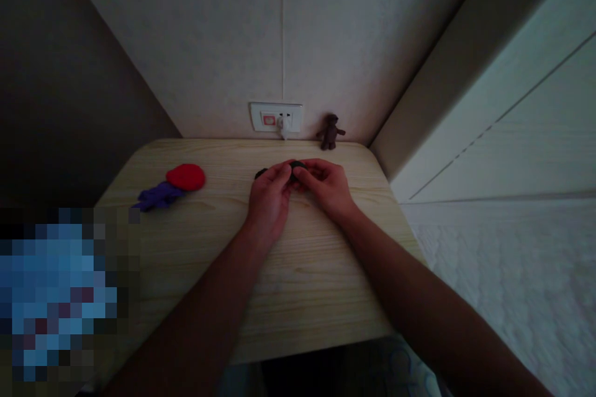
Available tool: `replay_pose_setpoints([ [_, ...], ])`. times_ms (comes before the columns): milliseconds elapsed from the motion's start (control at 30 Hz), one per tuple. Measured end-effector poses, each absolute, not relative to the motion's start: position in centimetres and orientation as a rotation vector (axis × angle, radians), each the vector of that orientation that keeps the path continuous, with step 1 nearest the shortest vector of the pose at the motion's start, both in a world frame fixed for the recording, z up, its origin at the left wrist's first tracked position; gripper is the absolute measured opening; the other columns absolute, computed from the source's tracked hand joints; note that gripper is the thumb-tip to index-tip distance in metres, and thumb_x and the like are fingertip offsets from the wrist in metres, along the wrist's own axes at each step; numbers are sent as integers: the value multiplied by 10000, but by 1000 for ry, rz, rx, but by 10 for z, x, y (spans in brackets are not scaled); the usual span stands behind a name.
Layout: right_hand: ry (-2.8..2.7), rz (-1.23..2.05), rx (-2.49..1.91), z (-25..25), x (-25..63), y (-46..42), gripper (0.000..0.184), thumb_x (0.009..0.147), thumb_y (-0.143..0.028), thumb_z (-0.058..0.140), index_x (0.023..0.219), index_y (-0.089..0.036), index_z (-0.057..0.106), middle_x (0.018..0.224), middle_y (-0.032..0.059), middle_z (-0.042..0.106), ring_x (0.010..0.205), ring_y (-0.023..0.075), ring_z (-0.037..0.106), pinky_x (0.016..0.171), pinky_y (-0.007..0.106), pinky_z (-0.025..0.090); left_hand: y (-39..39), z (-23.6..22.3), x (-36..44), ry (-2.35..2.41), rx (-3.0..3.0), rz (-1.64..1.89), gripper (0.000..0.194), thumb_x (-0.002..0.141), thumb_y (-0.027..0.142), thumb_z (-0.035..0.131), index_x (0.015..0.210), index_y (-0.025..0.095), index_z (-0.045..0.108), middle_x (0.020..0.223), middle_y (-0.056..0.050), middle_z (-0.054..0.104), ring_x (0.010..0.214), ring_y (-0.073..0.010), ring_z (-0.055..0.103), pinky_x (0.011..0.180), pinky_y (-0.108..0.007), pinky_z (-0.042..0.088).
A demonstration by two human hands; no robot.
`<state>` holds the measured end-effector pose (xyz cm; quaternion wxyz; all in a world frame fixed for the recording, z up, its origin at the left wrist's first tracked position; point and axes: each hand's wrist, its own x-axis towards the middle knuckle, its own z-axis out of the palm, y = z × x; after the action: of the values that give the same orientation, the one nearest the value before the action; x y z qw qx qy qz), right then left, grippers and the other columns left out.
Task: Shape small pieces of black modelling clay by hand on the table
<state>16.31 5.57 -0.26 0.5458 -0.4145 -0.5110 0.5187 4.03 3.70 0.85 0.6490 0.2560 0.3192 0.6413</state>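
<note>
Likely a home: wallpaper (pixel 209 43), quilted cover (pixel 507 279), small brown figure (pixel 330 134).

Forearms (pixel 218 279) extended forward, converging; left hand (pixel 267 195) and right hand (pixel 331 186) close together, fingers (pixel 321 164) curled, thumbs (pixel 283 175) angled inward.

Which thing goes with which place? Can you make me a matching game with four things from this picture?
1. Brown clay-like figure
2. Flat red rounded piece
3. Dark rounded lump
4. White rectangular socket plate

A. Fixed on the pale patterned wall
B. Beside a crumpled purple piece
C. Upright at the back of the pale wood-grain table
D. Held by the left hand and right hand

Pairs: 1-C, 2-B, 3-D, 4-A
</note>
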Motion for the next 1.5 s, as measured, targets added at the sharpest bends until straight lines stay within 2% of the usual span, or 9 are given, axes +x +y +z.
replay_pose_setpoints([
  [267,-1261,1125,-1029,-2,161,53,383,719,-520,842,894,-190,755,740,16,742,607,130,647,582,263,545,37,5,39,710,603,1449,208,789,176,756,994,146,766,988,-96,784,1051,-227,729,987,-388,547],
  [567,-1264,1174,-1005,-2,166,56,399,706,-547,849,862,-192,756,728,12,731,595,131,629,551,265,536,37,7,38,738,573,1417,193,732,157,758,921,128,778,978,-128,795,1056,-278,745,991,-445,561],
  [900,-1271,1237,-984,-1,169,58,384,694,-535,859,814,-184,758,707,8,729,571,117,614,551,254,528,36,7,39,753,609,1425,179,726,215,801,882,127,785,910,-114,799,981,-265,759,926,-414,591],
  [1300,-1260,1234,-937,0,169,56,271,738,-442,839,827,-190,792,732,8,754,635,129,648,604,252,547,35,7,41,729,640,1429,174,744,188,801,905,123,793,965,-121,795,1026,-272,745,947,-421,581],
  [1500,-1309,1226,-977,-2,170,58,342,737,-501,828,853,-181,796,751,19,763,636,136,651,607,260,549,36,6,40,725,624,1431,185,712,195,815,881,126,787,947,-117,795,1002,-268,747,929,-418,582],
])
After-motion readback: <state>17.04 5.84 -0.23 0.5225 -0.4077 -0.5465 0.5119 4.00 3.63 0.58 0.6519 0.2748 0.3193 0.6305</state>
